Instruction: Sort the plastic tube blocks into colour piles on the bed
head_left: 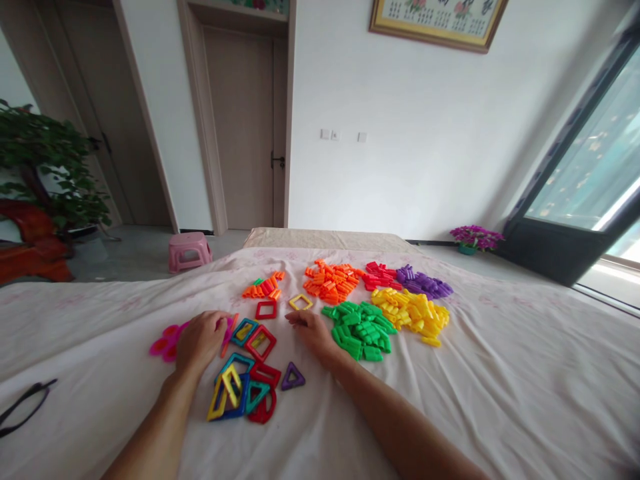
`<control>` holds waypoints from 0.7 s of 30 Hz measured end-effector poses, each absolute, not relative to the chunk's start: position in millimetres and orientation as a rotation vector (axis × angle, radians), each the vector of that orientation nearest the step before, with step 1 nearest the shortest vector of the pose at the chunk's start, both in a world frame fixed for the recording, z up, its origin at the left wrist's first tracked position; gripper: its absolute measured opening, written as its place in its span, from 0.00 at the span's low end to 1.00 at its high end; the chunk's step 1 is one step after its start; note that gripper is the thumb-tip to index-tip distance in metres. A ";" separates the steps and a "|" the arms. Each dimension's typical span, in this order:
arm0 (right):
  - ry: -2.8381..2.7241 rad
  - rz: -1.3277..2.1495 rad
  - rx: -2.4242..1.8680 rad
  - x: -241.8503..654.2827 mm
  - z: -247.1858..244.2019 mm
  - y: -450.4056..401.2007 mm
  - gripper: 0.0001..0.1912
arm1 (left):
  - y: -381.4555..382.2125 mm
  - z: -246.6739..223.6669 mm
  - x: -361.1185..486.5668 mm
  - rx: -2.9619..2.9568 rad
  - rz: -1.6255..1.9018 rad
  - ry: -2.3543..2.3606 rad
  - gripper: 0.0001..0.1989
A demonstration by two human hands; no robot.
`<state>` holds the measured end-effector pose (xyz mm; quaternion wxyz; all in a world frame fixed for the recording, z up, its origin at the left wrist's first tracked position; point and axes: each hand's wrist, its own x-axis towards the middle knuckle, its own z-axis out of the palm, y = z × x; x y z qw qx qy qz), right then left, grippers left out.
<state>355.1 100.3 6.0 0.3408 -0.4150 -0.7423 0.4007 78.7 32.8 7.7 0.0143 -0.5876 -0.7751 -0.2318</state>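
My left hand [200,339] rests at the left of a heap of magnetic tiles, its fingers curled. Whatever lies within the fingers is hidden. A thin orange strip [229,337] stands right beside the fingertips, and pink pieces [170,340] with rounded edges lie partly under the hand. My right hand [314,335] holds nothing; its fingers are extended and loosely apart, just below a yellow square tile [301,303]. Between the hands are a red square tile [266,310], a larger red tile [273,347], a blue tile [244,331] and a purple triangle tile [293,377].
Beyond my right hand lie piles of green [361,330], yellow [413,313], orange [331,281], red [381,276] and purple [425,283] plastic pieces. A smaller orange pile [265,287] is further left. Glasses [30,407] lie at the left edge of the cloth-covered surface [475,400].
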 end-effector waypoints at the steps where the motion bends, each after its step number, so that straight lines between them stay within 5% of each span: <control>1: -1.882 1.110 -1.066 354.6 1.9 103.4 0.21 | 32.7 7.9 78.9 -1.829 -0.723 -2.411 0.19; 8: -1.666 1.212 -0.942 350.8 -24.2 115.7 0.23 | 33.0 8.2 79.9 -1.822 -0.710 -2.405 0.19; 21: -2.035 0.469 -0.978 360.7 -5.7 93.6 0.31 | 51.8 12.7 103.1 -1.873 -0.658 -2.340 0.20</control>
